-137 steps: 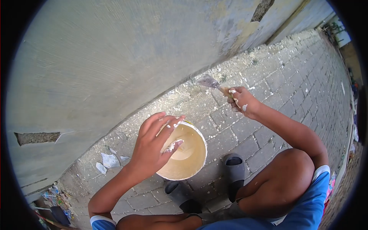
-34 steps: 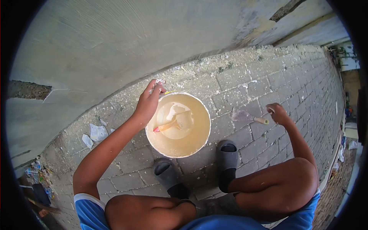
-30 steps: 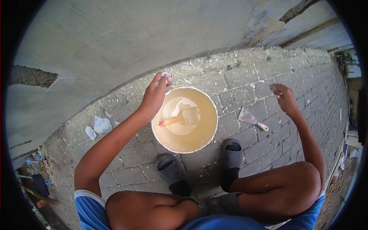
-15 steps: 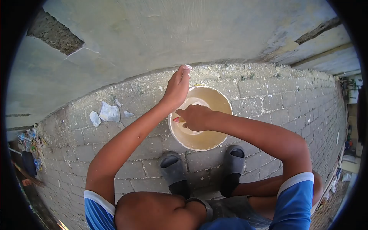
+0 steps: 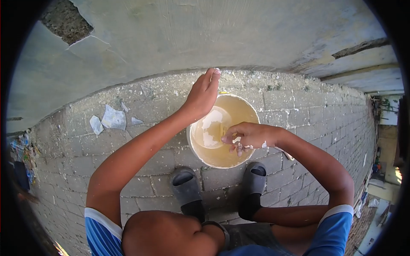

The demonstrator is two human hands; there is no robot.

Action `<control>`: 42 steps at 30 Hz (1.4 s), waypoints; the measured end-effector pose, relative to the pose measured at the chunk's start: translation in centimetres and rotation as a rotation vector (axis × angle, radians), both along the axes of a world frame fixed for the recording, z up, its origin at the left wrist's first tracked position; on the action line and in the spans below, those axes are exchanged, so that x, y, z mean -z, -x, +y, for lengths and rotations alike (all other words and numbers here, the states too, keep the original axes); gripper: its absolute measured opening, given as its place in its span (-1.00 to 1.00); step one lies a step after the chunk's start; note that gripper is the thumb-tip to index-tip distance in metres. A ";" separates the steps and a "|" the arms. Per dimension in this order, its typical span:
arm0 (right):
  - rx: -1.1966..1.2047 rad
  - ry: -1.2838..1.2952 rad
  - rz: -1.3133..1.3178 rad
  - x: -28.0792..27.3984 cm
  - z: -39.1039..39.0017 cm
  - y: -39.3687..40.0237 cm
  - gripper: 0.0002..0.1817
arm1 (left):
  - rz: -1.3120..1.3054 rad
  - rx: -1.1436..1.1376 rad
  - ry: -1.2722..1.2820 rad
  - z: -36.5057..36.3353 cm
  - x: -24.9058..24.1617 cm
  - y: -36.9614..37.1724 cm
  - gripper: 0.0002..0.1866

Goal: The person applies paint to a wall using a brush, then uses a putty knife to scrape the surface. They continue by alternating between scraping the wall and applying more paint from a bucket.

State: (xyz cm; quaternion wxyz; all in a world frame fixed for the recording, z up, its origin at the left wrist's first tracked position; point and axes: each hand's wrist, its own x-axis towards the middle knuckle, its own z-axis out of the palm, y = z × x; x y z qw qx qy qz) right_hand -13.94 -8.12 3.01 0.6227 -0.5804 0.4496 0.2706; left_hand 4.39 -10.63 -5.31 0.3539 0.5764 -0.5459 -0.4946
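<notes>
Between the grey plastered wall (image 5: 171,38) and a pair of dark grey slip-on shoes (image 5: 185,186), a round, cream-coloured plastic bucket (image 5: 200,158) is standing upright on the grey block paving (image 5: 141,187). Its whitish rim is looking crusted and uneven, its inner wall is showing a dull, yellowish-cream coating, and pale, wet-looking material is glistening in patches at the bottom, brightest toward the left. The left hand (image 5: 204,94) is hovering over the bucket's far left edge, fingers bent close together and whitened at the tips; whether it is grasping anything cannot be told. The right hand (image 5: 250,136) is reaching over the opening from the right, its fingers curling loosely and bearing cream smears; what, if anything, they are gripping is unclear. Beyond the right forearm, a pale handle (image 5: 289,156) is lying partly hidden on the paving. Thin, whitish, angular flakes (image 5: 114,118) are lying to the left, near the wall.
</notes>
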 end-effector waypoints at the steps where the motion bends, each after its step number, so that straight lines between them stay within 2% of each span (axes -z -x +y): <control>1: 0.083 -0.039 0.031 -0.3 -0.1 0.0 -0.67 | -0.006 0.006 -0.002 0.0 -0.1 0.0 -0.40; 2: 0.167 -0.078 0.060 -0.4 -0.2 0.1 -0.68 | -0.005 0.002 0.002 0.0 -0.1 0.0 -0.41; 5: -0.034 -0.046 -0.083 1.5 -0.2 2.2 -0.63 | 0.001 -0.015 0.046 0.1 -0.1 0.1 -0.44; 8: -0.060 0.013 -0.156 -1.2 0.8 2.4 -0.66 | 0.011 -0.041 0.113 0.2 0.4 0.4 -0.45; 11: -0.102 0.065 0.075 -8.1 1.0 1.9 -0.68 | -0.011 -0.054 0.098 0.2 0.5 0.3 -0.43; 13: -0.188 0.124 0.163 -10.5 1.0 3.7 -0.71 | -0.032 -0.055 0.082 0.3 0.6 0.3 -0.42; 17: -0.226 0.140 0.170 -9.9 0.3 10.8 -0.69 | -0.069 -0.044 0.032 0.3 0.7 0.0 -0.32; 20: 0.048 0.106 -0.099 -6.5 -0.4 16.1 -0.66 | -0.035 -0.059 0.024 0.4 1.2 -0.1 -0.33; 24: 0.706 -0.085 -0.308 0.2 -0.9 22.3 -0.67 | 0.067 -0.075 -0.075 0.4 0.4 -0.1 -0.39; 28: 1.115 0.021 -0.452 5.7 -0.9 22.7 -0.73 | 0.119 -0.081 -0.134 0.5 -0.2 0.2 -0.42; 31: 1.294 0.082 -0.448 9.2 -2.7 22.2 -0.79 | 0.088 -0.061 -0.135 0.3 -0.3 0.4 -0.42; 34: 1.311 0.131 -0.374 10.5 -5.0 21.0 -0.82 | 0.079 -0.067 -0.140 0.3 -0.4 0.5 -0.40; 37: 1.438 0.078 -0.396 11.9 -6.6 19.8 -0.84 | 0.101 -0.089 -0.163 0.3 -1.0 0.8 -0.38; 42: 1.482 0.125 -0.441 14.5 -9.2 19.6 -0.80 | 0.125 -0.088 -0.195 0.1 -0.9 0.9 -0.36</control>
